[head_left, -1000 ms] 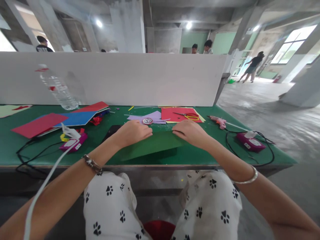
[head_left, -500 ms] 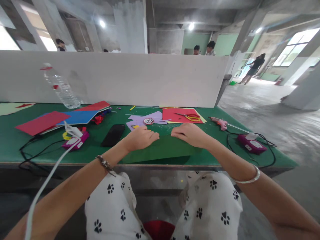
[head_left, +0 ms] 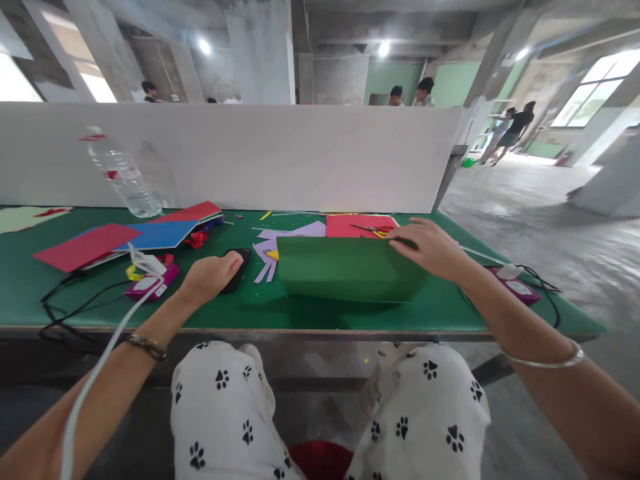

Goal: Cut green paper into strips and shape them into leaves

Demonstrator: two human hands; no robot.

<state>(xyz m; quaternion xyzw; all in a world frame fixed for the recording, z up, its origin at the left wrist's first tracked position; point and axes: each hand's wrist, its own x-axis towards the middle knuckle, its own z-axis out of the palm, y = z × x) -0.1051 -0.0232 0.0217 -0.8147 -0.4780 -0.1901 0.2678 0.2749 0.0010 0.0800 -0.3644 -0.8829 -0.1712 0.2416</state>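
While the green sheet (head_left: 345, 270) is between them, the right hand (head_left: 425, 247) grips it (left hand (head_left: 210, 275) curled, apart).

Left hand (head_left: 209, 277), nine o'clock, loosely curled; right hand (head_left: 434, 248), three o'clock, palm down, pinching; both forearms (head_left: 493, 303) slanting inward.

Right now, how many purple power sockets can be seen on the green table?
2: one purple power socket left of the left hand, the other beyond the right forearm. More could be hidden.
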